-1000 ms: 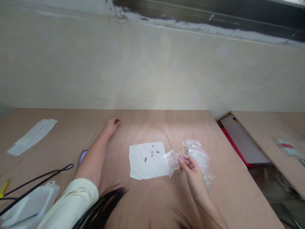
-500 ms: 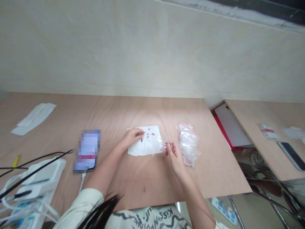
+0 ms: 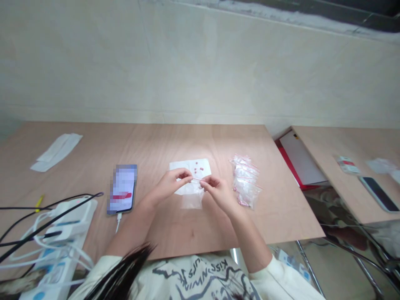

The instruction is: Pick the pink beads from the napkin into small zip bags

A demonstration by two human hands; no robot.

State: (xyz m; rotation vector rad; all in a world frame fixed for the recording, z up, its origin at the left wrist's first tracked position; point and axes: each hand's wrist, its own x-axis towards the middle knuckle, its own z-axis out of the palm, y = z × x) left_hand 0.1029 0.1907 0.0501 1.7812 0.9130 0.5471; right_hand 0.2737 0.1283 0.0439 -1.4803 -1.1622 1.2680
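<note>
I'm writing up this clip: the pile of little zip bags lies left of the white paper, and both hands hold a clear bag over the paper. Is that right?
No: the pile of little zip bags lies right of the white paper, not left, as the head view shows. The left hand and right hand do hold a clear bag over the paper.

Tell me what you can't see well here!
Head view:
Black rectangular smartphone screen: pixelated blur.
Tiny round red beads on white paper sheet: too small for detail.
Clear plastic zip bags: contents too small to tell.
Thin pale strand: ends hidden by left hand, right hand.
</note>
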